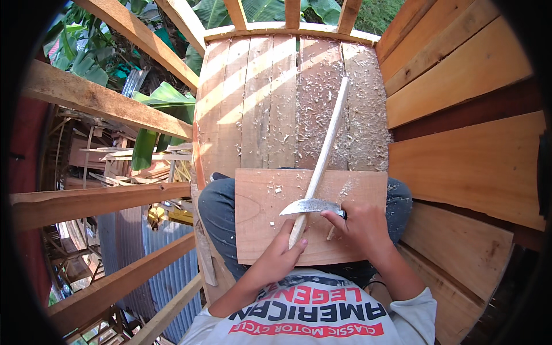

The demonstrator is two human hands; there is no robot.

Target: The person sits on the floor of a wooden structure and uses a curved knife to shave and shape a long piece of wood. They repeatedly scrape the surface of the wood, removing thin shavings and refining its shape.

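Observation:
A long pale wooden stick (328, 146) slants from my lap toward the far right of the plank floor. My left hand (280, 253) is closed around its near end. In my right hand (363, 225) is a knife (311, 206) with a broad curved blade, its handle mostly hidden by my fingers. The blade lies across the stick just beyond my left hand, its tip pointing left. Beneath both, a flat wooden board (261, 230) rests over my thighs, with a few wood chips on it.
Curly shavings lie scattered over the plank floor (253, 115) ahead. Wooden rails (109, 100) with gaps run along the left and far sides. A plank wall (466, 155) stands close on the right. Banana leaves (167, 98) and corrugated sheets (167, 259) show outside.

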